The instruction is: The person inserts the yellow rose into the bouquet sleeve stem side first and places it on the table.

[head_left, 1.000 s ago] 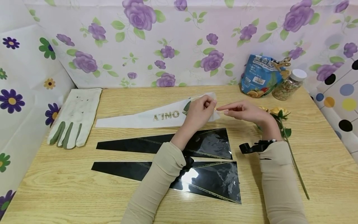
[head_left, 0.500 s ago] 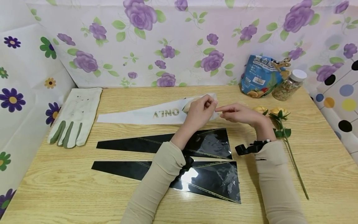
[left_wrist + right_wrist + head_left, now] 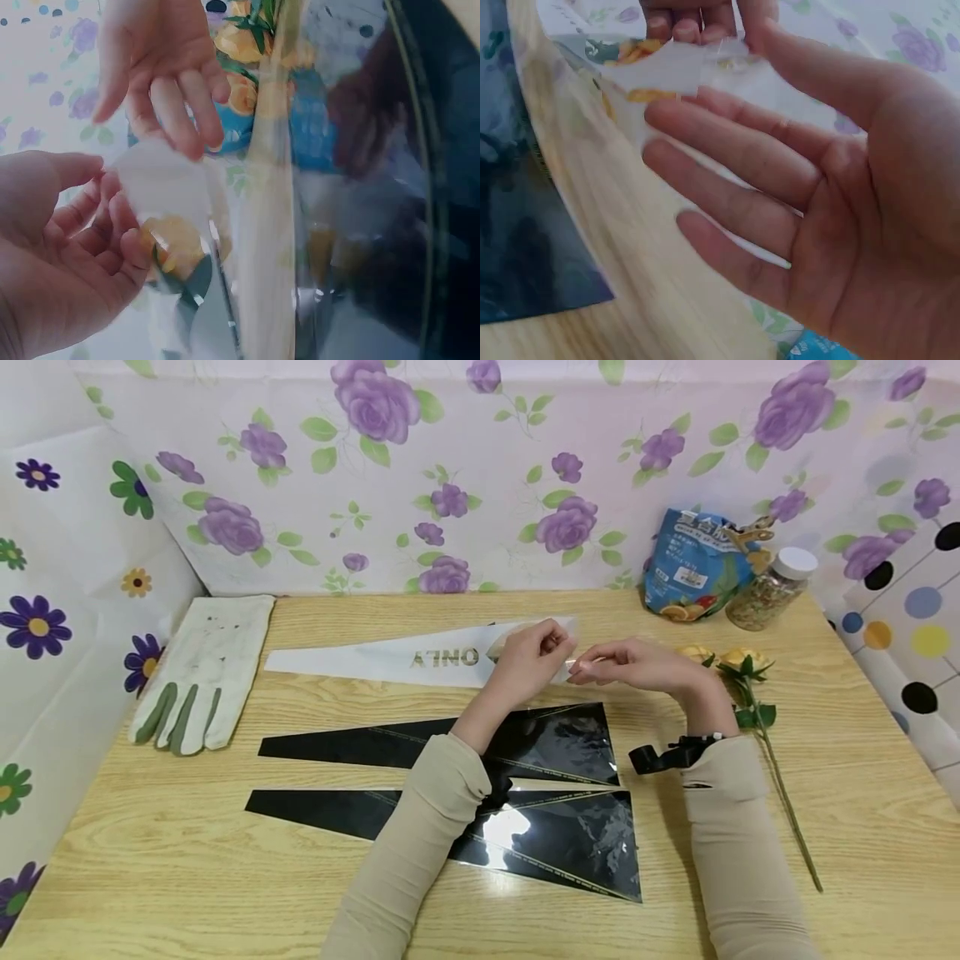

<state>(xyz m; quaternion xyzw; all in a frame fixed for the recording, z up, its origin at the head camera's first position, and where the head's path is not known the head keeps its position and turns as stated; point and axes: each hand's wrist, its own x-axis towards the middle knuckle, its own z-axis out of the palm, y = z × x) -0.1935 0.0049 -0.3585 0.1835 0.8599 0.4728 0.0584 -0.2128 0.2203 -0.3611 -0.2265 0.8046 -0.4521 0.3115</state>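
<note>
A white, partly see-through flower sleeve (image 3: 360, 662) with gold "ONLY" lettering lies across the back of the table. My left hand (image 3: 522, 662) pinches its wide right end between thumb and fingers. Through the clear film in the left wrist view I see a yellow rose (image 3: 178, 244) and green leaves (image 3: 196, 281). Beside that end is my right hand (image 3: 637, 667), its fingers loosely extended. In the right wrist view its fingers (image 3: 735, 150) are spread, and its thumb stands apart from them close to a glossy film edge (image 3: 731, 54). Whether they touch the film I cannot tell.
Two black sleeves (image 3: 300, 747) (image 3: 570, 843) lie in front of the white one. Yellow roses (image 3: 742, 662) with a long stem lie at right. A blue pouch (image 3: 693, 564) and a jar (image 3: 772, 589) stand behind. A work glove (image 3: 206, 672) lies at left.
The white sleeve's narrow end has swung slightly toward the back and right. My right hand has shifted left, and its index finger no longer points out straight. The left hand keeps its pinch.
</note>
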